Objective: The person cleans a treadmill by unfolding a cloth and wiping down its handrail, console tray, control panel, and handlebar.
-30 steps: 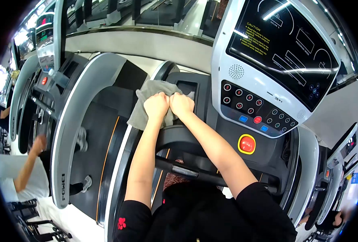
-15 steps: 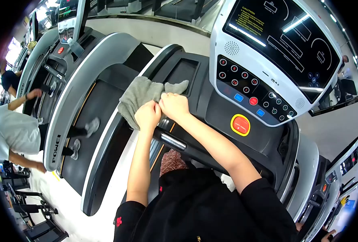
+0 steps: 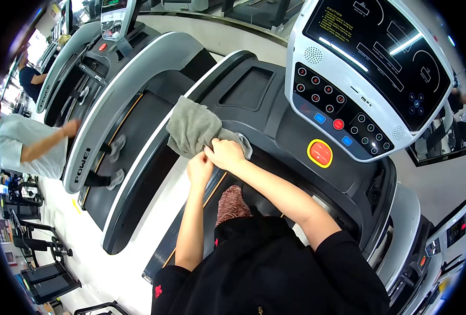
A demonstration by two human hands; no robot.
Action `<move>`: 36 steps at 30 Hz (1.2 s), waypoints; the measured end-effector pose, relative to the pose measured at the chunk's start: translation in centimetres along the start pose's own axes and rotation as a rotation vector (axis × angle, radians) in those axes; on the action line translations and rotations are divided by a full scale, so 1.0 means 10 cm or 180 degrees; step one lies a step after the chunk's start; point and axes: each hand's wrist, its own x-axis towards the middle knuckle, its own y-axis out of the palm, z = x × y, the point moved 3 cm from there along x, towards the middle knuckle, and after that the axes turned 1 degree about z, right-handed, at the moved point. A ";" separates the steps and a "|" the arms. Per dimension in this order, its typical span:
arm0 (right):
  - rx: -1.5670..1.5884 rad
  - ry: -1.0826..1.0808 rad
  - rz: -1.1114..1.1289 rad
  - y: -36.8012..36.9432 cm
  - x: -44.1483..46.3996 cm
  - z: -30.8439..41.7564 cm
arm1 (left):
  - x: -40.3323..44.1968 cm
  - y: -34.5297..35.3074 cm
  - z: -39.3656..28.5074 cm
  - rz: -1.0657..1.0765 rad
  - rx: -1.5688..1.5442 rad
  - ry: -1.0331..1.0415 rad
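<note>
Cloth (image 3: 193,126) (in hands (image 3: 227,154)) near tray (image 3: 247,89)

A grey cloth (image 3: 193,126) is held by the left hand (image 3: 200,168) and the right hand (image 3: 227,154) at the left side of a treadmill (image 3: 296,128). To the right, a red button (image 3: 320,153) is set beside a console (image 3: 312,55). Farther left, another treadmill (image 3: 112,97) is occupied by a person (image 3: 33,144).

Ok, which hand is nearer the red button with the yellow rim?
Right. The right hand, at the grey cloth, is left of the red button in view; the left hand is farther left, beside the right.
</note>
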 end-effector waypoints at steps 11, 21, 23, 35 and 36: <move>-0.0130 -0.0094 -0.0216 0.05 0.02 -0.11 | -0.11 0.14 0.65 -0.0031 -0.1069 -0.1007; 0.0029 0.0486 -0.0239 -0.15 -0.11 -0.01 | -0.52 0.11 0.26 0.0577 -0.0321 -0.0618; -0.0109 0.0800 0.0054 -0.24 -0.15 -0.16 | -0.31 -0.15 0.02 0.0436 -0.0178 -0.0108; 0.0512 0.0213 -0.0830 -0.08 0.06 0.04 | 0.07 0.24 -0.20 -0.0397 0.0796 0.1108; 0.0519 0.0242 -0.0823 -0.04 0.05 0.03 | 0.03 0.25 -0.18 -0.0268 0.0852 0.0918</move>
